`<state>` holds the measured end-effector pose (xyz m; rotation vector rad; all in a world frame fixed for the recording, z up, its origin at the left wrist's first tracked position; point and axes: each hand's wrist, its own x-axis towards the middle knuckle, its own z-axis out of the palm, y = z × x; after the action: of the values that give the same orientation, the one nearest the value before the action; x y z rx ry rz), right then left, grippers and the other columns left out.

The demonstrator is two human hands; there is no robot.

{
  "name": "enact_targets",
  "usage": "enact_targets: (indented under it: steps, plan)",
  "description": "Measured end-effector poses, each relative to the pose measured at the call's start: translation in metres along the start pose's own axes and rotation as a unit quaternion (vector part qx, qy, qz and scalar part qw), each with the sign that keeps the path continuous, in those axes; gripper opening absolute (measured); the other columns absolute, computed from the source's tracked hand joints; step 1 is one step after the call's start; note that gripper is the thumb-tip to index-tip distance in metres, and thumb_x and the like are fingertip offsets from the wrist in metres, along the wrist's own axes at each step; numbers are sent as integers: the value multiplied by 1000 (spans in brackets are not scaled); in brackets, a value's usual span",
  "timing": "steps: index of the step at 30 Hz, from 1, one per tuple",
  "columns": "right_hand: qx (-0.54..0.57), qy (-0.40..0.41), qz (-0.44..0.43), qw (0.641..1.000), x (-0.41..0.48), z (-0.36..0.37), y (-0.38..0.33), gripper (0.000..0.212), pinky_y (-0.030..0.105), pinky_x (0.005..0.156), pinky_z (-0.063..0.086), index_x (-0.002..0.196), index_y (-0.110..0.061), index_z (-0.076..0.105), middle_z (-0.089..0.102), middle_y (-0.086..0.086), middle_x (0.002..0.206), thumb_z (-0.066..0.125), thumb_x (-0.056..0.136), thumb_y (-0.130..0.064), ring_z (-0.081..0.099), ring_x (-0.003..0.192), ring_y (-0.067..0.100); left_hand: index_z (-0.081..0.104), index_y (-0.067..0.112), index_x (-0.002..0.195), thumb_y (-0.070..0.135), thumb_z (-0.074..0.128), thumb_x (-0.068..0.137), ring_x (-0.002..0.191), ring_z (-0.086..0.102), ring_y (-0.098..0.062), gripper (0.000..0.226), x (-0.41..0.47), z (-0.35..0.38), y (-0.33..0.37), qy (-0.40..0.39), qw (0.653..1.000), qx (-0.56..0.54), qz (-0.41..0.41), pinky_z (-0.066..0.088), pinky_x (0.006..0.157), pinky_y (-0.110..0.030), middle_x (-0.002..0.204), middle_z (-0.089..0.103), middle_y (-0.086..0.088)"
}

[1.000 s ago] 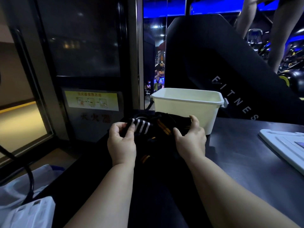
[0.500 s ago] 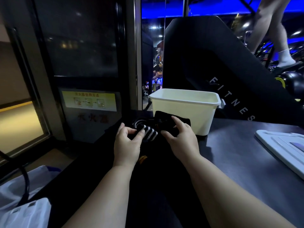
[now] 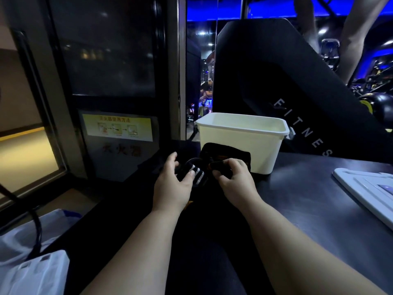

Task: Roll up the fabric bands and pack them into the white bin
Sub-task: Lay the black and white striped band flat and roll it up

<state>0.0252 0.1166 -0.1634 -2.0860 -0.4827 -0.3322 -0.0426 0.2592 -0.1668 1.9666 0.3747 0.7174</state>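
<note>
A black fabric band with white stripes (image 3: 196, 172) sits partly rolled into a round coil on the dark table, just in front of the white bin (image 3: 240, 145). My left hand (image 3: 172, 184) holds the coil, thumb on the stripes and fingers curled behind it. My right hand (image 3: 236, 177) pinches a black fold of fabric beside the coil. More black fabric with orange stripes (image 3: 227, 154) is heaped against the bin's front wall. The bin's inside shows only its far wall.
A white flat tray or lid (image 3: 370, 188) lies at the table's right edge. White plastic bags (image 3: 32, 262) sit low at the left with a black cable. A black fitness machine (image 3: 287, 86) stands behind the bin. A person's legs are at the upper right.
Both hands have drawn closer together and moved toward the bin. The striped band has gone from a loose strip to a tighter round coil. The right hand's fingers have curled onto the fabric.
</note>
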Motion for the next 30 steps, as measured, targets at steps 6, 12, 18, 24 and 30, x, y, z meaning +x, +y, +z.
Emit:
enact_targets:
  steps: [6,12,18,24,30]
  plan:
    - [32,4,34,999,-2,-3,0,11,22,66,31,89,-24,54,56,-12,81,64,90,-22,53,83,13,58,17,133,33,56,97,121,55,-21,40,-1,-2,3,26,997,65,-21,35,86,-20,130,61,-6]
    - [48,36,68,996,-1,-5,-1,15,26,71,34,105,-18,55,61,-1,93,59,94,-27,54,89,19,61,13,128,35,59,95,119,56,-23,40,-3,-5,6,88,996,23,-25,37,85,-23,126,64,-7]
    - [82,61,115,988,4,-8,6,25,28,74,39,109,-17,58,63,-1,96,64,90,-33,60,95,21,65,11,120,30,61,94,103,57,-17,33,0,-6,8,128,991,-18,-22,33,79,-19,113,67,-4]
    - [115,19,88,989,5,-4,4,28,25,76,38,124,-28,51,62,-3,107,55,96,-26,57,98,17,66,14,114,30,61,94,93,57,-13,25,3,-7,8,173,979,-99,-32,40,79,-23,92,60,9]
    - [12,-21,104,994,12,-1,8,55,36,112,30,147,-25,38,48,9,144,45,98,-48,39,135,27,65,22,108,29,64,93,99,60,-13,17,5,-8,11,191,967,-165,-28,47,89,-27,96,63,10]
